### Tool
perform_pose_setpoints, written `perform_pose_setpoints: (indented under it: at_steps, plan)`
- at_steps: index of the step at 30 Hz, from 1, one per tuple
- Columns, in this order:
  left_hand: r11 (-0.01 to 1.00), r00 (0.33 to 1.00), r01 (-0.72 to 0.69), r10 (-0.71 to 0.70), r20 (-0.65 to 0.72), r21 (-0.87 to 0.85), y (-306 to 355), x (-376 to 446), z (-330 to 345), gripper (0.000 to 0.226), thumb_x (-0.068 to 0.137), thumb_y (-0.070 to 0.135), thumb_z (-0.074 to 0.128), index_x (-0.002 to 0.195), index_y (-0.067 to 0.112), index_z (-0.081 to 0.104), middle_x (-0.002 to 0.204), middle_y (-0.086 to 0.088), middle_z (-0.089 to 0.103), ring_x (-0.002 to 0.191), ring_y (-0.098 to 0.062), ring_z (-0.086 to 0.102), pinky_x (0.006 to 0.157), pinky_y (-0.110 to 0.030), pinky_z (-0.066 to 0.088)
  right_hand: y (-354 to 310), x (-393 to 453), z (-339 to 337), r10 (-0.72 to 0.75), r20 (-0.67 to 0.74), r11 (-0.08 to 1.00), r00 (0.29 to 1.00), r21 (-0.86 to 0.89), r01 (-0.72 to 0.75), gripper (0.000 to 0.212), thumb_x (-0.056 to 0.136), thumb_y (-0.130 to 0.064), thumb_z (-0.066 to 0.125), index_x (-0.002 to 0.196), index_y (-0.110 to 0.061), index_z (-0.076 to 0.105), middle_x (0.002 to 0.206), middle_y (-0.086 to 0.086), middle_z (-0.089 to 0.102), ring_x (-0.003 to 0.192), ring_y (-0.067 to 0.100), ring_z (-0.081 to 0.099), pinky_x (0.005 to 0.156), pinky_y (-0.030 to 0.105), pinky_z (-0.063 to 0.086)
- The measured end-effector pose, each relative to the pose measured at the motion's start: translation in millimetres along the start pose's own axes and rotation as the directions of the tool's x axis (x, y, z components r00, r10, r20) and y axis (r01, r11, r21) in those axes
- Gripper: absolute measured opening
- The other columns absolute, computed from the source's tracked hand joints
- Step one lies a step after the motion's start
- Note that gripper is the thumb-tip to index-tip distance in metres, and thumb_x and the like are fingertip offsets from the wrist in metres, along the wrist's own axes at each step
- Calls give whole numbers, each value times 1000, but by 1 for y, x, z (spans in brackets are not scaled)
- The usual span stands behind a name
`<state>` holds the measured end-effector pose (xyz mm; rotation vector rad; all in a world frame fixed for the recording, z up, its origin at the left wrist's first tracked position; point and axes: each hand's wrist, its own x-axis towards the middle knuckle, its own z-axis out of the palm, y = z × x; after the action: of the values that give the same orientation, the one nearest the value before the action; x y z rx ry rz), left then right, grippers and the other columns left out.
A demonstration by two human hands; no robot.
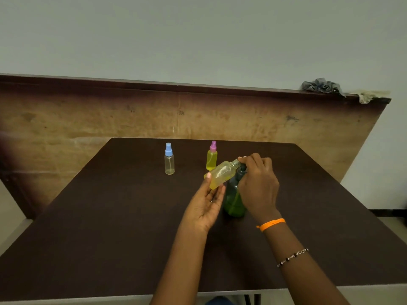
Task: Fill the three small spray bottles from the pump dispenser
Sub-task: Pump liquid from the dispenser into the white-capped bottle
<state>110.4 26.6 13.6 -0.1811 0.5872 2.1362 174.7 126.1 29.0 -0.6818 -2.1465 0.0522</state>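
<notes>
Left hand (208, 198) cradles the uncapped small spray bottle (221, 174), tilted, neck at the green pump dispenser (234, 194) on the table (110, 216); right hand (257, 183) grips the pump head — keep mouth under nozzle, press short, slow.

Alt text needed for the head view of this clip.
Left hand holds an uncapped, tilted small bottle at the green pump dispenser, the right hand on its top. Blue-capped bottle and pink-capped bottle stand behind on the dark table.
</notes>
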Motion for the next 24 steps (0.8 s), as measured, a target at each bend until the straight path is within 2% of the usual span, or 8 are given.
perform_pose_setpoints:
  at_steps: [3,6,9,11,15,20,24]
  plan:
    - [1000,1000,0,0,11,12,1,-3,4,18,87,14,62,99,1,59,99,-16,62,92,-23,61,79,-36,52,-3,14,-14,-1,63,1000,998,-3,1,24,74,4,58,93,-6,69,89,5,62,87,29,50,60,37,46]
    - [1000,1000,-7,7,6,18,1,-2,5,19,86,15,62,99,2,59,97,-15,62,90,-22,61,72,-30,56,-2,24,-15,1,153,1000,988,-9,0,26,84,-4,51,103,-7,67,101,5,60,99,27,43,71,37,41]
    - [1000,1000,-13,13,4,12,0,1,4,19,86,15,62,99,2,59,98,-15,62,92,-22,61,78,-30,55,-3,6,-5,7,38,1000,999,28,-8,33,82,-2,42,104,-4,65,98,7,60,89,28,49,63,38,49]
    - [1000,1000,-12,12,-4,10,-1,1,2,20,86,14,62,101,2,58,100,-17,62,95,-24,60,83,-34,52,3,-10,10,-53,-63,999,997,-11,52,40,78,-4,36,107,-4,64,97,8,61,80,26,53,56,34,50]
    - [1000,1000,3,-3,-15,10,-1,-1,1,22,85,14,64,103,2,58,103,-17,62,97,-25,60,86,-35,51,7,-4,17,-81,-142,996,987,-49,75,29,83,-6,38,94,-3,65,86,10,60,75,26,50,52,36,48]
    - [1000,1000,0,0,1,16,0,-3,4,20,87,15,61,101,1,58,99,-17,62,92,-23,60,82,-33,52,2,13,4,-105,-133,994,986,-41,101,34,74,-11,33,81,-5,66,77,7,59,78,27,50,53,34,46]
    - [1000,1000,-5,5,-4,14,-1,-1,4,19,87,16,61,100,2,59,98,-15,62,91,-22,61,71,-30,55,1,7,9,-43,-149,999,988,8,45,38,78,-10,32,89,-4,68,83,7,62,80,27,51,54,34,46]
